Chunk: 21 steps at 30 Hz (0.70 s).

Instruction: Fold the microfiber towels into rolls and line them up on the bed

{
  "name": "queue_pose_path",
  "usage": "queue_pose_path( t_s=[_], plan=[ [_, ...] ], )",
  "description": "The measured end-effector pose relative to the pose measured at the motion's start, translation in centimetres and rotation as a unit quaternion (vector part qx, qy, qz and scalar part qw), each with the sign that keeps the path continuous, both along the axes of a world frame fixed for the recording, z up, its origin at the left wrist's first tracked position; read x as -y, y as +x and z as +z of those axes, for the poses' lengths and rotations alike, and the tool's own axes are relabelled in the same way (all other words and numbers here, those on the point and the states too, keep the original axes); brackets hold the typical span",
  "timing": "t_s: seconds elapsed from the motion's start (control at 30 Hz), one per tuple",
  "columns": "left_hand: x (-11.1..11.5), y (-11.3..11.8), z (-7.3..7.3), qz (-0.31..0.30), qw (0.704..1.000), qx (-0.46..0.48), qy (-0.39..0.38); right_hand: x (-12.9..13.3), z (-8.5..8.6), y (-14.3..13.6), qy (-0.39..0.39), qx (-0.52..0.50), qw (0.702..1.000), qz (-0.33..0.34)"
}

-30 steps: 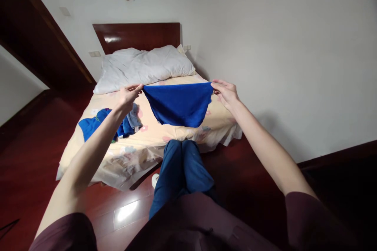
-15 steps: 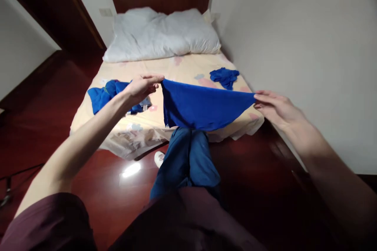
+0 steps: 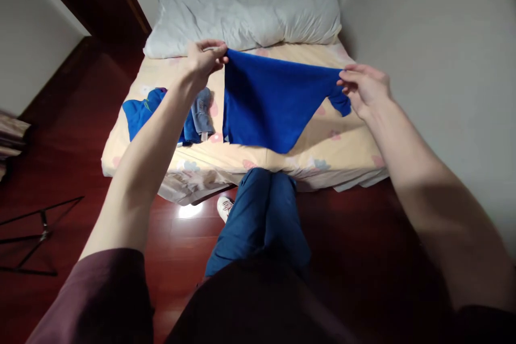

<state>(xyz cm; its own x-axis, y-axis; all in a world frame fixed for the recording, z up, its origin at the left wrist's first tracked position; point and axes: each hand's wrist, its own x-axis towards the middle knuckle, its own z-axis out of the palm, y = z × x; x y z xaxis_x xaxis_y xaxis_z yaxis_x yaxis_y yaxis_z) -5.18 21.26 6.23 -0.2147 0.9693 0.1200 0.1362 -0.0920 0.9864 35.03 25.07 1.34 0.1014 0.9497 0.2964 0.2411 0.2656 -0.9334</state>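
Note:
A plain blue cloth (image 3: 270, 99) hangs stretched above the bed, its top edge sloping slightly down to the right. My left hand (image 3: 207, 59) pinches its upper left corner, and my right hand (image 3: 365, 86) pinches its upper right corner. Behind the right corner, a small crumpled blue cloth (image 3: 341, 102) shows in part. On the left of the bed lies a blue garment (image 3: 139, 115), partly covered by my left forearm. Beside it is a rolled grey-blue denim piece (image 3: 202, 112) with a white tag.
The bed (image 3: 342, 150) has a cream patterned sheet. A large white pillow or quilt (image 3: 245, 5) lies at its head. Walls stand on both sides. A black metal stand (image 3: 43, 234) is on the floor at left, below stacked items (image 3: 10, 137). My legs touch the bed's front edge.
Both hands have moved up in the view with the blue cloth, which now hangs longer. The view has tilted down, showing more floor, the stand and the denim piece.

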Motion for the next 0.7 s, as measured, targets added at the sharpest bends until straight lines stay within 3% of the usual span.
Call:
queue_pose_path(
  t_s=[0.1,0.17,0.23,0.33,0.43,0.5,0.6,0.7],
  plan=[
    [-0.1,-0.7,-0.9,0.017,0.995,-0.072,0.072,-1.4,-1.6,-0.4,-0.01,-0.063,0.998,-0.017],
    [0.6,-1.1,-3.6,0.026,0.991,-0.091,0.097,-0.9,-4.1,-0.4,0.017,-0.079,0.996,-0.022],
    [1.9,-1.2,-7.7,0.039,0.992,-0.083,0.088,0.5,-8.1,-0.4,0.017,-0.087,0.996,-0.026],
    [5.0,-0.7,-15.9,0.053,0.996,-0.065,0.028,3.9,-15.7,-0.7,-0.039,-0.091,0.994,-0.036],
    [8.4,0.5,-24.2,0.06,0.992,-0.044,-0.105,7.5,-23.2,-1.2,-0.14,-0.083,0.986,-0.033],
    [10.1,1.2,-28.4,0.068,0.978,-0.031,-0.197,9.1,-26.8,-1.4,-0.208,-0.071,0.975,-0.016],
    [11.4,1.5,-31.8,0.076,0.968,-0.023,-0.239,9.7,-29.2,-1.7,-0.247,-0.076,0.966,-0.014],
    [11.4,1.0,-32.8,0.082,0.969,-0.017,-0.231,8.9,-29.4,-1.8,-0.271,-0.107,0.955,-0.05]
  ],
)
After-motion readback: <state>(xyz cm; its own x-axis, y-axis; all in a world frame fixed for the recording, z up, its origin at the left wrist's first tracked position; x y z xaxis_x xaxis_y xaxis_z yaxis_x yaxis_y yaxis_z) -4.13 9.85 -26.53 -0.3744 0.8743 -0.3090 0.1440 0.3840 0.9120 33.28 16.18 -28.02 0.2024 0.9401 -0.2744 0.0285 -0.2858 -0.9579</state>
